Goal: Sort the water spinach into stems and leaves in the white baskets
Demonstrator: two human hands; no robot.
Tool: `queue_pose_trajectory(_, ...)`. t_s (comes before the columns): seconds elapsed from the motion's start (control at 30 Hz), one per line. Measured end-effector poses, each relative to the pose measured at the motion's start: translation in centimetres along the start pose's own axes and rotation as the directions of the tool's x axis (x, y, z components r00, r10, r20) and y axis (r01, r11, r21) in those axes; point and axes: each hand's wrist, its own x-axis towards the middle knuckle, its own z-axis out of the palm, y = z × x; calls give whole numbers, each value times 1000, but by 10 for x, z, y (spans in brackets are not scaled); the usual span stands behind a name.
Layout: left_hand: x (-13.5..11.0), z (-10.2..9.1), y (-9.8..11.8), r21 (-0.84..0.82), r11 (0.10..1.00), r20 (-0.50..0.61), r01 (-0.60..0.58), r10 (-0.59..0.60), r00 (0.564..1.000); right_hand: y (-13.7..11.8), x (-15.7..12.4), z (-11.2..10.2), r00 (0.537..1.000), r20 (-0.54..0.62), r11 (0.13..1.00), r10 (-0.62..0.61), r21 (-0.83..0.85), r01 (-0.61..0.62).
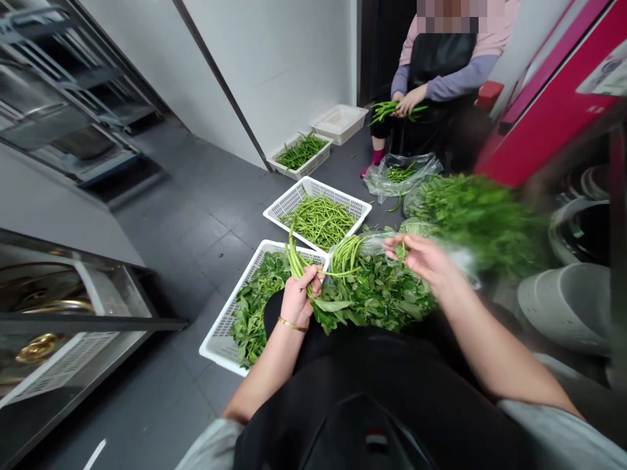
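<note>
My left hand (302, 294) is closed around a small bunch of long green beans (294, 256) that stick up past the fingers. To the right, my right hand (420, 256) pinches a short green piece (403, 250), which looks like a bit of bean. Between and below the hands lies a heap of leafy greens (386, 290), with more long beans (347, 253) on a clear plastic bag at its far side. One white basket (220, 329) of leafy greens stands left of my left hand. Just beyond it, another white basket (280, 209) holds a pile of green beans (321, 219).
Across from me a seated co-worker (443, 65) holds green peppers or beans. Near them lie a plastic bag (379, 179) and bushy greens (470, 215). White buckets (563, 307) stand at right, a metal rack (161, 323) at left. Two more trays (321, 156) (343, 124) sit by the wall.
</note>
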Motion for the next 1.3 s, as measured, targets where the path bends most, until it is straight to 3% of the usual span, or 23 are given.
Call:
queue_pose_trajectory(0.07, 3, -1, 0, -16, 1000, -13, 9, -9, 1000, -7, -5, 8, 997, 69, 999, 20, 44, -23)
queue_pose_trajectory(0.17, 2, -1, 2, -21, 1000, -11, 3, -4, 1000, -8, -9, 14, 999, 47, 998, 9, 63, -12)
queue_pose_trajectory(0.23, 0, 0, 3, -13, 1000, -10, -10, 9, 1000, -6, -10, 16, 1000, -7, 999, 11, -33, -11)
queue_pose_trajectory(0.3, -2, 1, 3, 14, 1000, -8, -27, 27, 1000, -2, -10, 23, 997, -53, 958, -48, -285, 31)
queue_pose_trajectory(0.33, -3, 3, 2, 32, 999, -1, -31, 31, 1000, 1, -11, 29, 995, -29, 886, -96, -458, 72)
queue_pose_trajectory(0.4, -5, 5, 0, 66, 997, 21, -26, 25, 999, 6, -12, 47, 982, 126, 616, -139, -766, 186)
queue_pose_trajectory(0.47, -6, 7, -3, 86, 996, 42, -21, 17, 999, 12, -13, 66, 942, 333, 345, -46, -880, 328)
queue_pose_trajectory(0.5, -6, 8, -5, 84, 996, 48, -16, 12, 999, 16, -13, 74, 909, 415, 283, 21, -875, 393)
queue_pose_trajectory(0.57, -8, 10, -10, 43, 999, 60, 14, -17, 998, 26, -12, 84, 858, 504, 316, 94, -833, 455)
queue_pose_trajectory(0.63, -10, 11, -16, -49, 997, 75, 52, -48, 996, 38, -10, 86, 890, 452, 476, 57, -796, 374)
queue_pose_trajectory(0.7, -11, 14, -23, -154, 985, 89, 79, -66, 994, 51, -8, 85, 975, 220, 674, -7, -719, 167)
queue_pose_trajectory(0.73, -11, 16, -26, -201, 975, 92, 91, -73, 993, 57, -7, 84, 997, 73, 760, -17, -647, 60)
queue_pose_trajectory(0.8, -11, 20, -29, -277, 951, 97, 137, -114, 989, 67, -4, 82, 989, -146, 865, 11, -495, -82)
queue_pose_trajectory(0.87, -11, 23, -31, -315, 928, 111, 200, -173, 979, 68, 1, 77, 974, -220, 898, 47, -419, -138)
queue_pose_trajectory(0.93, -10, 24, -30, -312, 922, 111, 229, -204, 973, 59, 9, 68, 961, -275, 893, 31, -424, -150)
queue_pose_trajectory(1.03, -10, 20, -26, -293, 935, 67, 198, -187, 980, 27, 19, 46, 903, -421, 882, -84, -453, -129)
queue_pose_trajectory(1.1, -9, 15, -22, -317, 931, 21, 180, -183, 983, 3, 16, 33, 884, -437, 869, -166, -488, -78)
queue_pose_trajectory(1.2, -5, 9, -18, -368, 912, -14, 181, -201, 980, -13, -9, 34, 952, -212, 742, -220, -670, 23)
queue_pose_trajectory(1.3, -4, 11, -17, -365, 909, 15, 200, -209, 978, 5, -36, 58, 980, 115, 472, -163, -863, 180)
